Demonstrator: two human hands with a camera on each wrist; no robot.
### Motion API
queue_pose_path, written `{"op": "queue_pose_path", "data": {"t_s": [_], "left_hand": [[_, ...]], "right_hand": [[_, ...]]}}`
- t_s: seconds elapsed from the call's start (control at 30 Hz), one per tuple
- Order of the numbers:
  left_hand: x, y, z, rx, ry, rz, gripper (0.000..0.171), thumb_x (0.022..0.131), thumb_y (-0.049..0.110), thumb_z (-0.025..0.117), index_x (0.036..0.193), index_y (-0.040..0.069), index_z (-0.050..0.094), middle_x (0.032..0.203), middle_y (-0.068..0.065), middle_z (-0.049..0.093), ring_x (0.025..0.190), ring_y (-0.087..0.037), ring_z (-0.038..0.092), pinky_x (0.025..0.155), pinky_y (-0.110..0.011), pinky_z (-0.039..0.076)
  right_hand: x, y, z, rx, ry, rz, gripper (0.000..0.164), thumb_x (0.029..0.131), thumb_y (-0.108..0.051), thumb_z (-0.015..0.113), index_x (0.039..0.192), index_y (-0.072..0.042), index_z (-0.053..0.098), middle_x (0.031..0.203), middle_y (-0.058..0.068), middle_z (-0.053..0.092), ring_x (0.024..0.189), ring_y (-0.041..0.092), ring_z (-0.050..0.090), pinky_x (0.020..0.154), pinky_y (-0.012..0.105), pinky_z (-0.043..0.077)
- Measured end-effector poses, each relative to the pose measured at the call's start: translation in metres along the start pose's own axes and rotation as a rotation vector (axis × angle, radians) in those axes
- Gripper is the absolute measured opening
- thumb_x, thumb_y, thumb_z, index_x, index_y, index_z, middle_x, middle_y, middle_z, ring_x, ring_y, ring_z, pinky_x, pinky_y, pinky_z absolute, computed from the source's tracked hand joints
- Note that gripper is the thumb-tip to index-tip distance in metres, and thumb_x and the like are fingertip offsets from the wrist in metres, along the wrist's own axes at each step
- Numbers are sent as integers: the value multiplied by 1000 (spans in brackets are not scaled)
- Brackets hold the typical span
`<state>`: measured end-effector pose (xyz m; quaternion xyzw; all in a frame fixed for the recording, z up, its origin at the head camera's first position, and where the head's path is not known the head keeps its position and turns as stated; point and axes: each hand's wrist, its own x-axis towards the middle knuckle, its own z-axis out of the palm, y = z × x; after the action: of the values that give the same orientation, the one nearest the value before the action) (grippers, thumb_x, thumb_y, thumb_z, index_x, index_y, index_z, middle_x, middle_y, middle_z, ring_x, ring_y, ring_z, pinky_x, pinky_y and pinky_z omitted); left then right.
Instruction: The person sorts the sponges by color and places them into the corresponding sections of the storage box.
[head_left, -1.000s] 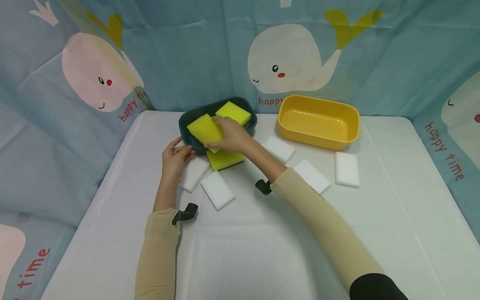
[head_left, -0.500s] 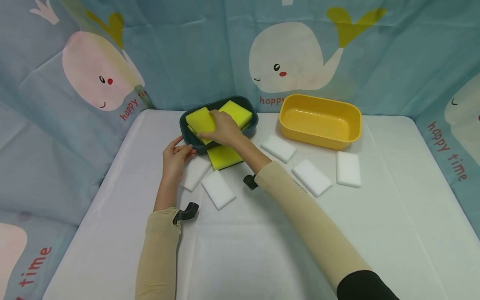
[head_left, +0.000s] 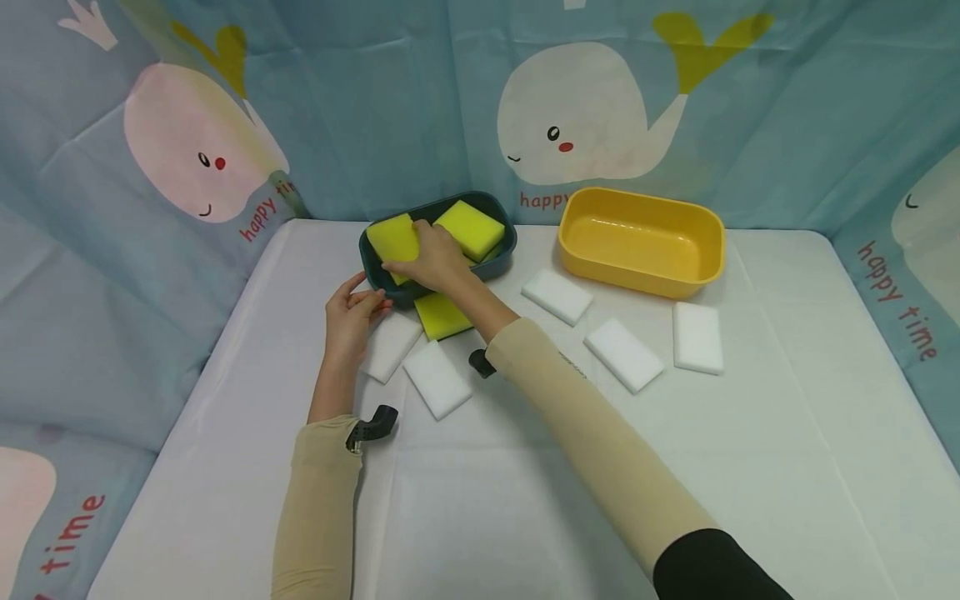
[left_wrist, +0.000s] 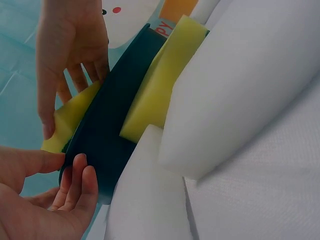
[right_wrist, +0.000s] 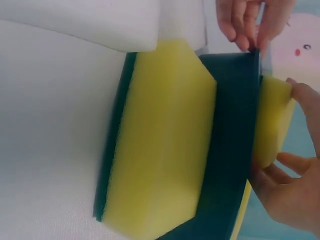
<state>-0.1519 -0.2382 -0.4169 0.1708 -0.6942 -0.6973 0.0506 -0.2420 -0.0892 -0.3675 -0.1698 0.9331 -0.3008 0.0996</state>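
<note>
We see the held sponge (head_left: 392, 238) at the 9 o'clock end of the dark green bin (head_left: 495, 268), its upper part above the rim; we cannot tell whether it touches the bottom. Our right hand (head_left: 432, 258) grips it by opposite edges, thumb against fingers. Our left hand (head_left: 348, 323) pinches the rim at 7 o'clock. To seat the sponge well, we should keep that pinch steady, press the sponge down evenly, and loosen our fingers only once it rests by itself. A second sponge (head_left: 471, 228) sits inside at 2 o'clock; a third sponge (head_left: 441, 315) lies just outside at 6. Farther out, a yellow bin (head_left: 645, 279) stands at 3 o'clock.

The head view shows the second sponge well inside; from the left wrist, the bin's wall hides it. The right wrist view shows the third sponge's green layer (right_wrist: 116, 135) more fully than the head view.
</note>
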Motion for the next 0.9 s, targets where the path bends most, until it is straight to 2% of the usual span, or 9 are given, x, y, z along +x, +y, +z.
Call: {"op": "queue_pose_path", "data": {"t_s": [0.27, 0.6, 0.77, 0.9], "left_hand": [[-1, 0, 1, -20, -11, -5, 63, 107, 4, 58, 164, 4, 33, 90, 9, 66, 84, -5, 70, 89, -17, 59], [-1, 2, 1, -8, -12, -8, 63, 107, 5, 58, 165, 5, 33, 94, 5, 66, 84, -4, 70, 92, -18, 59], [-2, 2, 0, -16, -9, -4, 63, 107, 4, 59, 164, 5, 34, 94, 4, 67, 84, -6, 70, 89, -17, 60], [-2, 1, 0, -14, -7, 3, 63, 106, 4, 61, 164, 6, 35, 93, 6, 68, 84, -6, 71, 88, -17, 60]], "right_hand": [[1, -2, 6, -49, -23, -11, 81, 102, -52, 67, 161, -5, 38, 158, 14, 51, 140, 25, 52, 118, 36, 47], [1, -1, 8, -27, -51, -48, 69, 105, -36, 67, 160, -4, 41, 159, 13, 50, 141, 23, 51, 121, 32, 42], [0, 3, 7, -14, -75, -58, 67, 105, -34, 67, 159, -4, 42, 158, 13, 51, 142, 23, 51, 121, 32, 42], [-2, 4, 4, 24, -77, -62, 67, 106, -33, 67, 161, -5, 40, 162, 12, 47, 147, 24, 45, 124, 33, 39]]}}
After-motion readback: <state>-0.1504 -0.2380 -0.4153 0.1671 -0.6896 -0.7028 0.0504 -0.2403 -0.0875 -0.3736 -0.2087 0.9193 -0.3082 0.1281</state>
